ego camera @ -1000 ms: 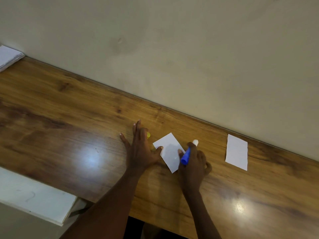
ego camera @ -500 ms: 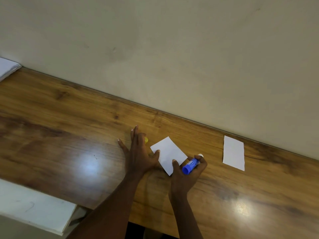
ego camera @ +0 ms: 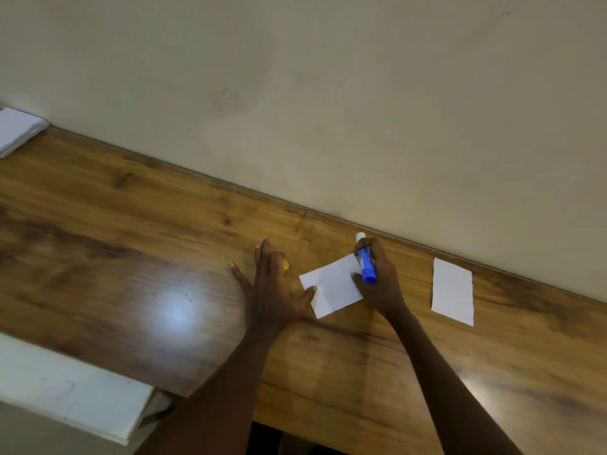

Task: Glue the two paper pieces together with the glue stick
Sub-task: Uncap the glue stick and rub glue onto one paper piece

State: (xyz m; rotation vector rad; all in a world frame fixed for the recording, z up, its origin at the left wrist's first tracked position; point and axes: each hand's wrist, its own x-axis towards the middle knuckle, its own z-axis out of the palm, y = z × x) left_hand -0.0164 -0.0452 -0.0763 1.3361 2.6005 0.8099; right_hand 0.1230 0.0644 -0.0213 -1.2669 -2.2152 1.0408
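A white paper piece lies tilted on the wooden desk between my hands. My left hand rests flat with fingers spread, its thumb pinning the paper's left edge. My right hand is closed around the blue glue stick, at the paper's far right corner; the stick's white end points away toward the wall. A second white paper piece lies apart to the right. A small yellow cap peeks out from behind my left hand.
A stack of white paper sits at the desk's far left by the wall. A white surface lies below the desk's near edge at lower left. The wall runs along the desk's far edge.
My right hand has moved with the glue stick from the paper's near right edge to its far right corner, turning the stick more upright. The left hand stays on the paper.
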